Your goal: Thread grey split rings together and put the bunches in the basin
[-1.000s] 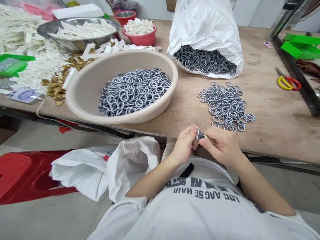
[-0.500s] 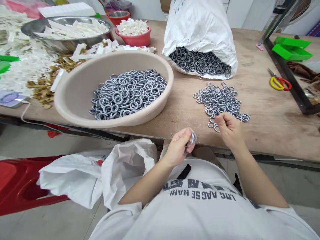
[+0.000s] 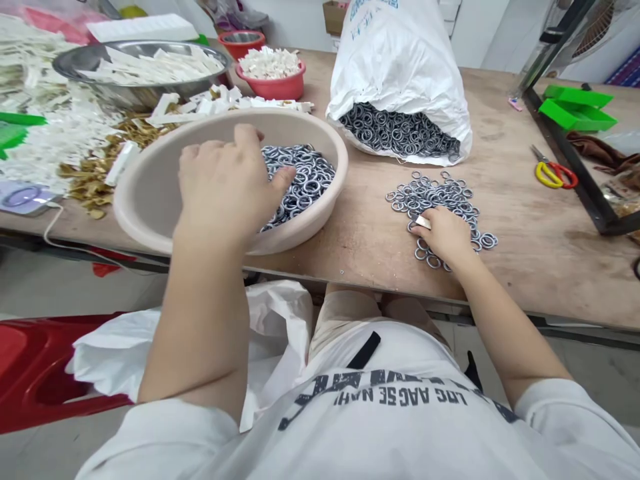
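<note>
Head view: where are the hands?

Well apart. Left hand (image 3: 225, 187) curls over the beige plastic basin (image 3: 143, 207), fingertips among its steel rings (image 3: 305, 177), grip unclear; right hand (image 3: 445, 235) presses a loose ring pile (image 3: 440, 199).

Holding anything?

White strip (image 3: 423, 222) at the right fingers; cannot tell whether gripped.

Yellow-and-red scissors (image 3: 553, 175) near green plastic trays (image 3: 575, 108), plus a steel basin (image 3: 125, 97) of white pieces.

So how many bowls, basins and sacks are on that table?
Beige plastic basin: 1
Steel bowl: 1
Red plastic bowls: 2
White woven sack: 1
Total: 5
</note>
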Demonstrator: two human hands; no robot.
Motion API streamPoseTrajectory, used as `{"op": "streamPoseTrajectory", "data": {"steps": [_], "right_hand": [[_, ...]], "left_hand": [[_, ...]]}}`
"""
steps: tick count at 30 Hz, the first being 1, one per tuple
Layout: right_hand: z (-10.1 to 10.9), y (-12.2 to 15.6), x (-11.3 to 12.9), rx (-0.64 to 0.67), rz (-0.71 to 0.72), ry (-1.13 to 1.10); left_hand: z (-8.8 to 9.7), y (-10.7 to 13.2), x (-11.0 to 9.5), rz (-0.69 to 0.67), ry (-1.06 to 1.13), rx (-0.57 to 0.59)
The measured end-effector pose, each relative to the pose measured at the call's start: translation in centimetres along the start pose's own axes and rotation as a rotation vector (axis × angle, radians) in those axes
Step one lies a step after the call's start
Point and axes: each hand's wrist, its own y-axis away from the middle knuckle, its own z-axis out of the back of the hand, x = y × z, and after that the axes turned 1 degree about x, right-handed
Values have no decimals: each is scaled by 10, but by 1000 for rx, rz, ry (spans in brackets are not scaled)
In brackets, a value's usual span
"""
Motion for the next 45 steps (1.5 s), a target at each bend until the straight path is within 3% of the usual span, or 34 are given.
{"op": "streamPoseTrajectory", "data": {"steps": [3, 5, 7, 9, 12, 14, 17, 23, 28, 33, 45], "right_hand": [[-1, 0, -6, -61, 6, -159], [0, 4, -9, -110, 16, -342], [0, 12, -7, -97, 25, -598], [-1, 24, -2, -44, 31, -886], [1, 47, 11, 2, 20, -1195], [3, 61, 19, 18, 27, -1267], [6, 78, 28, -41, 93, -1198], [8, 86, 34, -110, 198, -1061], [12, 98, 37, -201, 374, -670], [14, 104, 42, -205, 427, -481], [13, 104, 44, -272, 478, -416]], "left_hand": [[-34, 32, -22, -172, -164, 49], [-72, 59, -37, -231, -35, 310], [-111, 83, -45, -143, 155, 474], [-142, 101, -48, -31, 343, 531], [-163, 118, -50, 186, 677, 599], [-163, 127, -54, 378, 925, 601], [-152, 138, -63, 593, 1144, 565], [-137, 148, -71, 778, 1269, 503], [-133, 149, -72, 914, 1353, 426], [-130, 149, -76, 978, 1380, 382], [-124, 155, -80, 1037, 1426, 390]]}}
